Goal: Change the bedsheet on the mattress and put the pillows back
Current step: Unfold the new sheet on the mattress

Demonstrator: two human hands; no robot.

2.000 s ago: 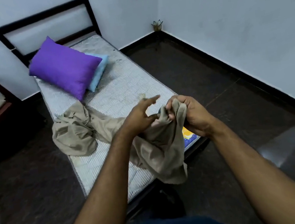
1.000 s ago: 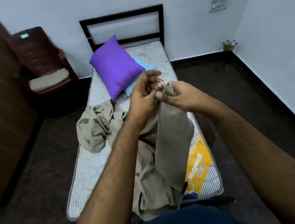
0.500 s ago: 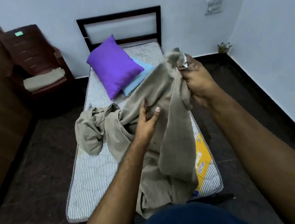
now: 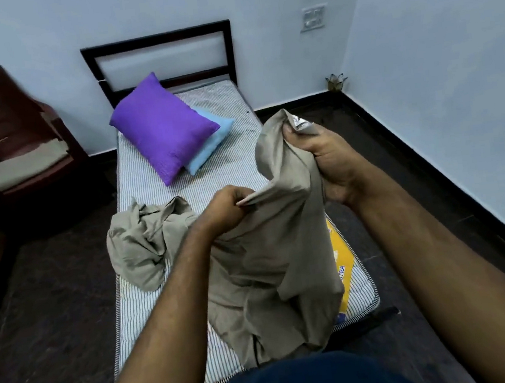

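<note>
A beige bedsheet [image 4: 272,264] lies bunched over the foot half of the bare striped mattress [image 4: 150,297]. My right hand [image 4: 323,158] grips one corner of the sheet, with a white label showing, raised above the bed's right side. My left hand [image 4: 228,210] pinches the sheet's edge lower down, over the middle of the mattress. A crumpled part of the sheet sits at the left edge of the mattress. A purple pillow [image 4: 162,126] lies on a light blue pillow [image 4: 211,142] near the headboard [image 4: 164,59].
A dark brown chair [image 4: 8,134] with a folded beige cloth [image 4: 21,164] on its seat stands left of the bed. White walls close in behind and to the right. Dark floor runs along both sides. A small ornament [image 4: 335,82] sits in the far corner.
My left hand slid along the sheet's edge away from the right hand and closed on it. My right hand kept the labelled corner raised and moved a little right.
</note>
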